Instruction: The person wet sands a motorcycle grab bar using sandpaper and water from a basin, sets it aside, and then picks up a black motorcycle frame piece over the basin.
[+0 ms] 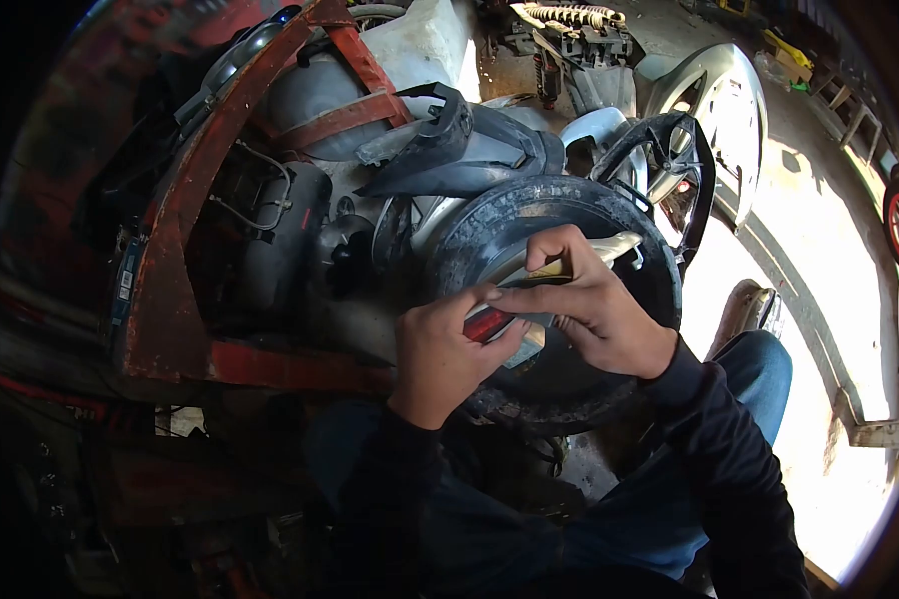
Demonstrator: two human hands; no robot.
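My left hand point(448, 351) and my right hand point(609, 304) meet above a dusty black round tub point(474, 222). Between them they grip a long, narrow tail light point(484, 324). Its red part shows at my left fingers, a yellowish part under my right index finger, and a pale pointed end sticks out to the right. My left thumb and fingers pinch the red end. The right fingers are curled over the middle, with the thumb pressed close to the left fingertips. Much of the light is hidden by my fingers. A pale, clear-looking piece point(527, 346) shows just below them.
A rusty red metal frame point(165, 290) rises on the left, with a dark cylinder point(295, 220) inside it. Black plastic fairing parts point(469, 150) lie beyond the tub. A silver body panel point(739, 110) and a shock absorber point(569, 17) are farther back. Sunlight strikes the floor at right.
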